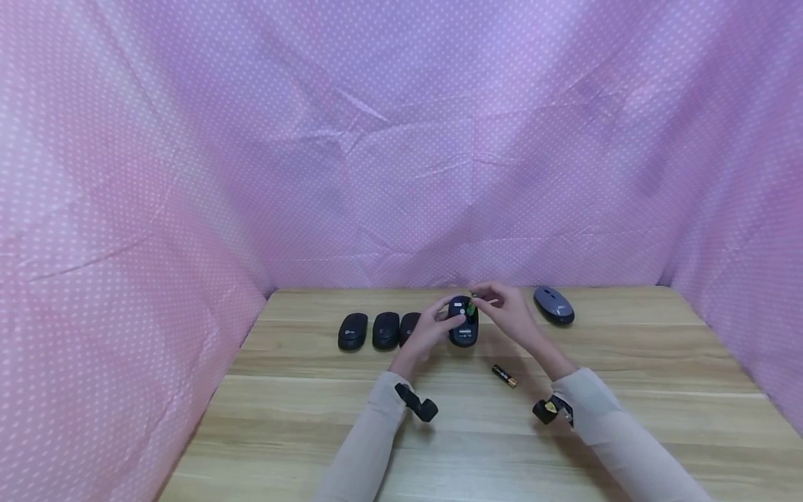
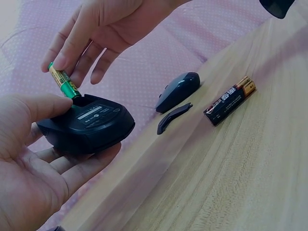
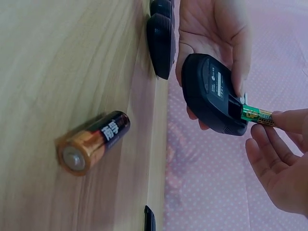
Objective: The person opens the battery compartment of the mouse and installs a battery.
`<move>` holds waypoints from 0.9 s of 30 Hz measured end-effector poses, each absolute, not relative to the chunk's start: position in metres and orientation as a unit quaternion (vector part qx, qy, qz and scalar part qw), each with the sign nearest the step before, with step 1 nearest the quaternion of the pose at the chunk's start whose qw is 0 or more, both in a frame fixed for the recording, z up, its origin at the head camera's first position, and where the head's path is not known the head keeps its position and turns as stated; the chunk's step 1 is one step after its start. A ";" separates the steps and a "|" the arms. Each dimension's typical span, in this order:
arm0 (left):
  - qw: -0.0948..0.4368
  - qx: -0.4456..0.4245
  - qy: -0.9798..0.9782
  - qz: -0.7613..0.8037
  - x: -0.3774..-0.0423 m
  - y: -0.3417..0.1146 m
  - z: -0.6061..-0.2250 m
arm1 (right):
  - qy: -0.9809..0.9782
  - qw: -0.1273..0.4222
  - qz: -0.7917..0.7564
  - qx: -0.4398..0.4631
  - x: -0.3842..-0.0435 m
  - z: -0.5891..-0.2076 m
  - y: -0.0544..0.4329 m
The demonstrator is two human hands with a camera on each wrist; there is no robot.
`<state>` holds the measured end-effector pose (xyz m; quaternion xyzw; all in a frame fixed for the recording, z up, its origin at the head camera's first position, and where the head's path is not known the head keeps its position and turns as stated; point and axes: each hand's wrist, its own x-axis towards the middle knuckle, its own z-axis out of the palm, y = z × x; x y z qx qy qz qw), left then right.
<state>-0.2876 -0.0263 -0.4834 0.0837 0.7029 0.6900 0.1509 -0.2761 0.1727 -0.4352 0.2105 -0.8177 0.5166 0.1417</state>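
Note:
My left hand (image 1: 431, 326) grips a black computer mouse (image 1: 464, 338), held up off the table with its labelled underside facing me. The thumb lies across the underside, by the battery slot. A green and gold battery (image 2: 64, 83) is pinched between the thumb and fingers of my right hand (image 1: 511, 315). It stands at a slant, with its lower end in the mouse's slot, as the right wrist view (image 3: 256, 115) also has it. On the table, nearer to me, lies a black and copper battery (image 1: 504, 376).
Several black mice stand in a row at the left, among them a mouse (image 1: 353, 331) at the far end. A grey-blue mouse (image 1: 554, 305) sits at the back right. Beside it in the left wrist view lies a thin dark curved cover (image 2: 174, 118). Pink dotted cloth (image 1: 401, 174) hangs behind the table (image 1: 282, 418).

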 end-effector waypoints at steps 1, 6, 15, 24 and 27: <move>0.151 0.085 0.702 0.690 -0.288 -0.026 -0.483 | -0.821 0.144 0.512 0.208 -0.276 -0.436 0.172; 0.153 0.091 0.699 0.692 -0.287 -0.026 -0.482 | -0.833 0.145 0.492 0.205 -0.274 -0.437 0.168; 0.156 0.093 0.691 0.699 -0.287 -0.026 -0.481 | -0.843 0.157 0.470 0.209 -0.275 -0.444 0.165; 0.152 0.100 0.690 0.700 -0.288 -0.025 -0.483 | -0.854 0.158 0.455 0.197 -0.276 -0.448 0.165; 0.150 0.102 0.689 0.702 -0.289 -0.025 -0.483 | -0.855 0.154 0.457 0.193 -0.277 -0.449 0.165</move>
